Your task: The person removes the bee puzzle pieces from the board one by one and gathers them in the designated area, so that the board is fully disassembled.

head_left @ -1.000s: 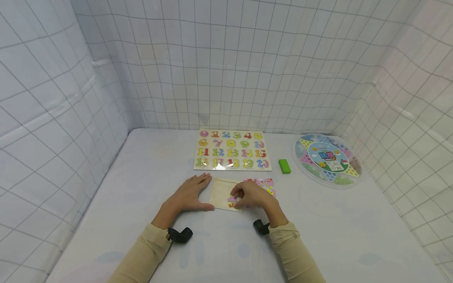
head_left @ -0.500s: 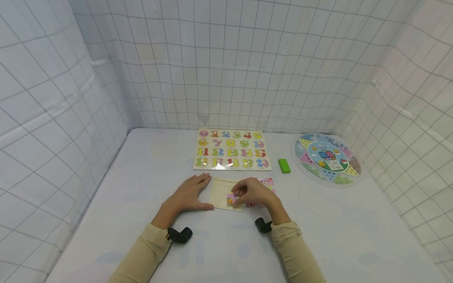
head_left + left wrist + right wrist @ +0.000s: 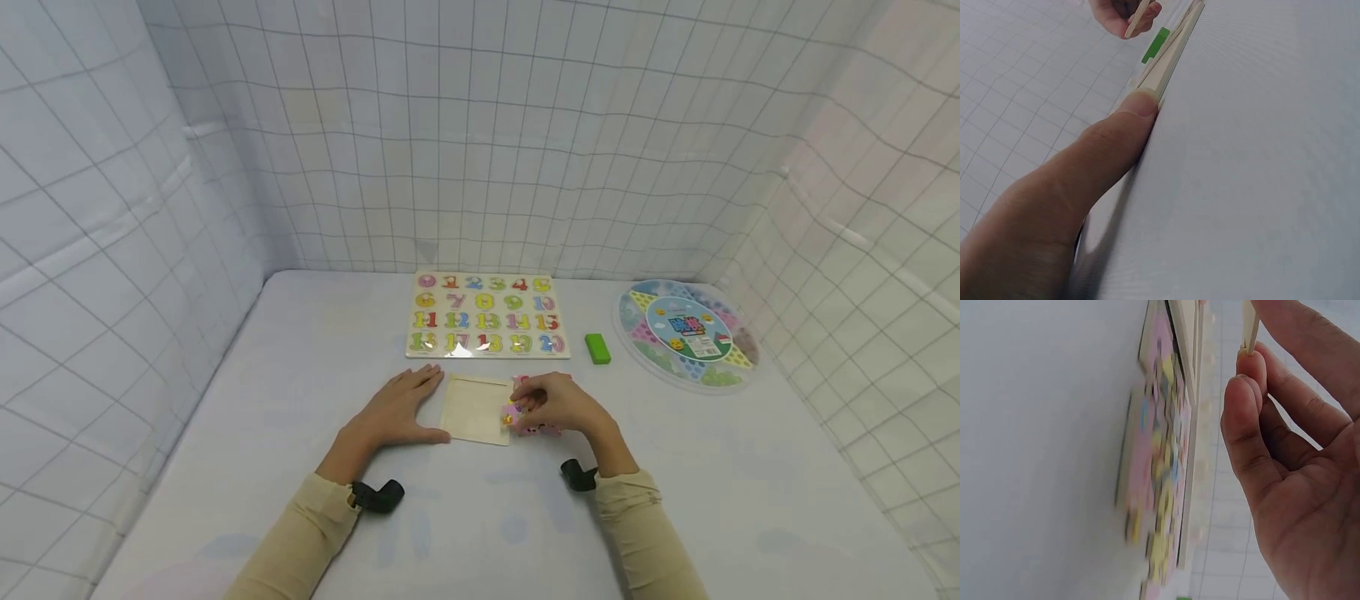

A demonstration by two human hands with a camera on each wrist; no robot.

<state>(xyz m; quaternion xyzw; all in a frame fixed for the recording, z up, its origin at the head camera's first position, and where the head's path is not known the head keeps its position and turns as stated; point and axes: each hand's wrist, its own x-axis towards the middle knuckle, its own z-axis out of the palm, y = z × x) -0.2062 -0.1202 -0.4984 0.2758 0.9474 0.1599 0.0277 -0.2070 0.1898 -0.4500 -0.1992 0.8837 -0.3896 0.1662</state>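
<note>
My left hand (image 3: 397, 410) lies on the table with its fingers extended, and its thumb touches the near left corner of a shallow wooden puzzle tray (image 3: 472, 408). The bare tray bottom shows. Between thumb and fingertips, my right hand (image 3: 566, 404) pinches a pink and yellow jigsaw piece (image 3: 511, 414), edge-on in the right wrist view. That piece is held up by the tray's right side. Several more jigsaw pieces (image 3: 1157, 456), pink and yellow, lie beside the tray under the right hand, which partly hides them in the head view.
Behind the tray lies a wooden number board (image 3: 487, 317). A green block (image 3: 597, 348) sits to its right. Farther right is a round, colourful game board (image 3: 686, 333) in clear wrapping. Grid-patterned cloth walls (image 3: 480, 167) close off the back and sides.
My right hand has moved right with the pinched jigsaw piece, from over the tray to its right edge. The left hand stays at the tray's left side.
</note>
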